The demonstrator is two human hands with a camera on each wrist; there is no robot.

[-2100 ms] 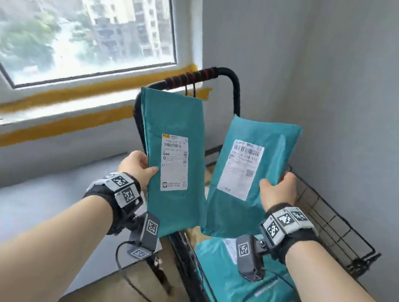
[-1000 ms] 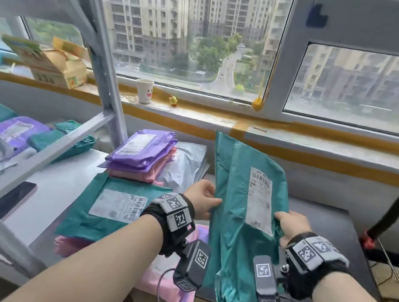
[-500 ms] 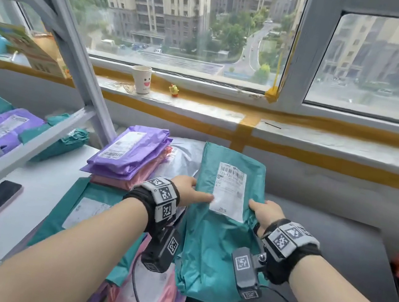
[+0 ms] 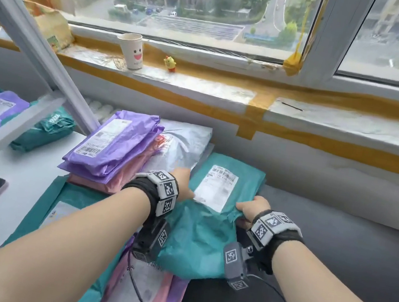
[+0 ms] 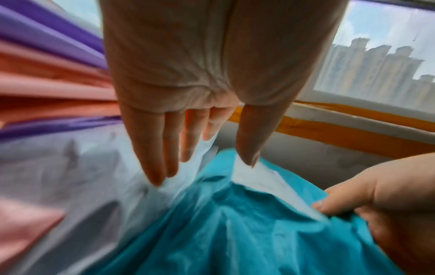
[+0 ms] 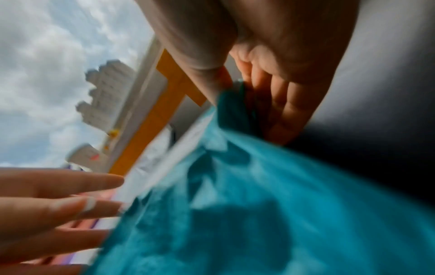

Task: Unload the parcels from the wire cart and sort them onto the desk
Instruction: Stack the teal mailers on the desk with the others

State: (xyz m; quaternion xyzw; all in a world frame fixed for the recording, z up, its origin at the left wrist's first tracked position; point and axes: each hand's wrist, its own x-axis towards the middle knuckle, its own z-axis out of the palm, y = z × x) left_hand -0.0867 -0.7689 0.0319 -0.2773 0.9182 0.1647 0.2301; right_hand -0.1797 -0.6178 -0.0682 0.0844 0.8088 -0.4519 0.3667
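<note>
The teal parcel [image 4: 211, 220] lies on the dark desk [image 4: 349, 253], by its left edge. The right hand [image 4: 249, 208] pinches its right side. The left hand [image 4: 184, 183], fingers straight and loose, touches its white label [image 4: 215, 190].

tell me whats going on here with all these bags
A person is laying a teal parcel on a dark desk. The right hand pinches its right edge; the left hand has straight fingers at its left edge. Beside it sits a stack with a purple parcel on top.
</note>
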